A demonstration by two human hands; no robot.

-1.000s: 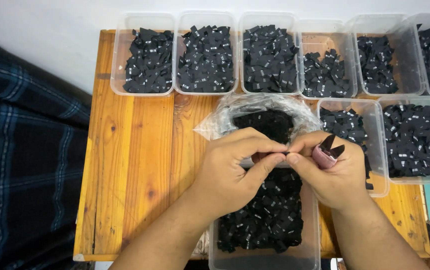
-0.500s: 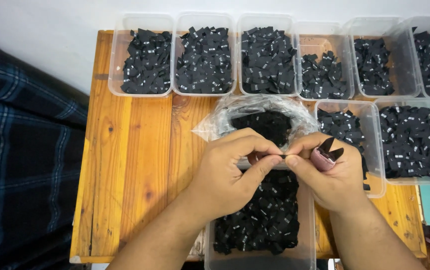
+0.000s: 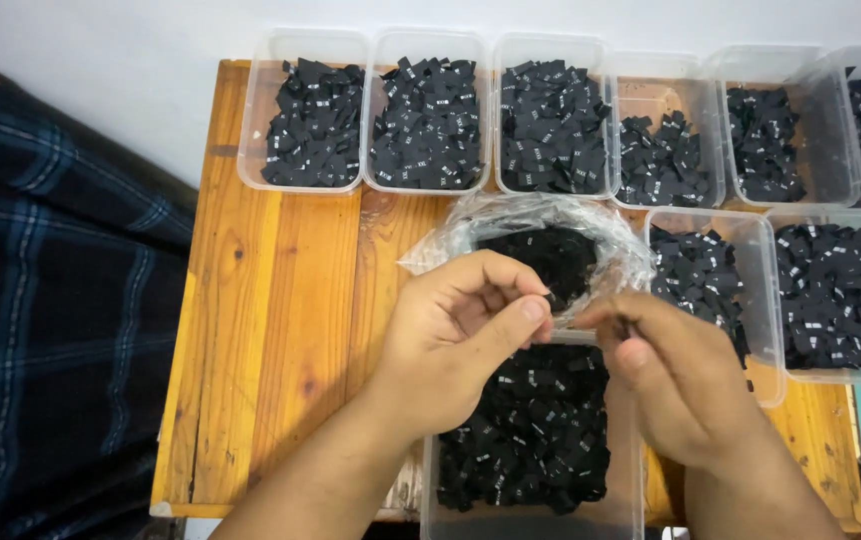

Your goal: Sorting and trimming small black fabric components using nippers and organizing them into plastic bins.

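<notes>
We look down on a wooden table [image 3: 280, 330] and take the clear plastic tub [image 3: 535, 500] at its near edge, heaped with small black fabric labels [image 3: 530, 430], as our landmark. Directly above this tub our two hands meet. Our left hand [image 3: 460, 335] curls with thumb and forefinger pressed together at the tips, and our right hand [image 3: 675, 375] mirrors it, fingers bunched and closed; whatever they pinch between them is too small and hidden for us to tell, though a dark speck shows at the right fingertips. Just beyond the tub, touching its far rim, lies a crumpled clear plastic bag [image 3: 540, 225] holding more black labels. Farther beyond runs a row of clear tubs [image 3: 430, 110] filled with the same labels, and to the right of our landmark stand two more such tubs [image 3: 835, 290]. Left of the table hangs dark plaid cloth [image 3: 50, 300]. We judge the labels feather-light, soft and floppy, prone to clinging together and slipping from a loose grip, so each is best taken by one edge in a fingertip pinch. The bag looks thin, slick and crinkly.
</notes>
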